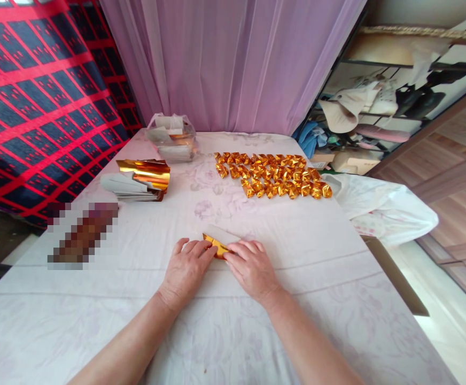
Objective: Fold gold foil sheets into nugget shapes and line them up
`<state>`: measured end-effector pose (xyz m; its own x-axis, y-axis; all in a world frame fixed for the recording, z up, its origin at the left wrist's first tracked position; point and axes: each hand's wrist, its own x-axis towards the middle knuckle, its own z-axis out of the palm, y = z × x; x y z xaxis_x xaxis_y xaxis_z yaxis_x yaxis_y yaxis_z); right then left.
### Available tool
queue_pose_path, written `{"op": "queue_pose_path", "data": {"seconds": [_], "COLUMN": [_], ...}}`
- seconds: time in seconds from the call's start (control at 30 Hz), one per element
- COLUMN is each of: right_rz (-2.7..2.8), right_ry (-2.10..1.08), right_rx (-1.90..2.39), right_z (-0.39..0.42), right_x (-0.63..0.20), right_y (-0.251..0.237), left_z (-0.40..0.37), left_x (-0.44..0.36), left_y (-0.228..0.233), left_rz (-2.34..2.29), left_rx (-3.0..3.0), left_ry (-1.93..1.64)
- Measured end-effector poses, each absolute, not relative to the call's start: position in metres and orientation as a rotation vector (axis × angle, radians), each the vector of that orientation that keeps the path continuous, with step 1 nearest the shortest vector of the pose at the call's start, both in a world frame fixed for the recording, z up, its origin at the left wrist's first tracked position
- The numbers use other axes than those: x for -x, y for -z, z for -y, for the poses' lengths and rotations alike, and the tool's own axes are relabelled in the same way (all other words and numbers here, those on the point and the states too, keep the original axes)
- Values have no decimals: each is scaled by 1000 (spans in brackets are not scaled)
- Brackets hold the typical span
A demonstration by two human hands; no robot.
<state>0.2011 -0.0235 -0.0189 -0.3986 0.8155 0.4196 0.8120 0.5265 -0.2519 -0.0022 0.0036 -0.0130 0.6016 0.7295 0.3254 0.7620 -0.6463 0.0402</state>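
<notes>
A small sheet of gold foil paper (218, 241), white on its back, lies partly folded on the white floral tablecloth (233, 321). My left hand (187, 270) presses its left part with the fingertips. My right hand (251, 267) presses its right edge. Both hands lie flat on the paper, knuckles up, and hide most of it. Only a gold triangle and a pale flap show between and beyond the fingers.
Several folded gold paper pieces (273, 182) lie in rows at the far right. A stack of gold sheets (142, 179) sits at the far left, a clear plastic bag (172, 139) behind it. A white plastic bag (381, 206) hangs off the right table edge.
</notes>
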Motion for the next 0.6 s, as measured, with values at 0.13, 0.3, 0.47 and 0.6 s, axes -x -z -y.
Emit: {"op": "queue_pose_path", "data": {"seconds": [0.13,0.3,0.47,0.6], "right_rz": [2295,2255,2173,2156], "right_ry": [-77,-142,-188,-224], "right_rx": [1292,1331,1372,1413], "right_z": [26,28,28,28], "right_x": [-199,-204,-209,-208], "right_y": [19,22,24,21], "left_z": [1,1,7,17], "left_x": [4,6,4,3], "left_y": [16,17,13,6], "left_rz": [1239,1234,1249,1232], "left_rx": [2793,2864,2867,2888], "left_ry": [531,546,441,398]}}
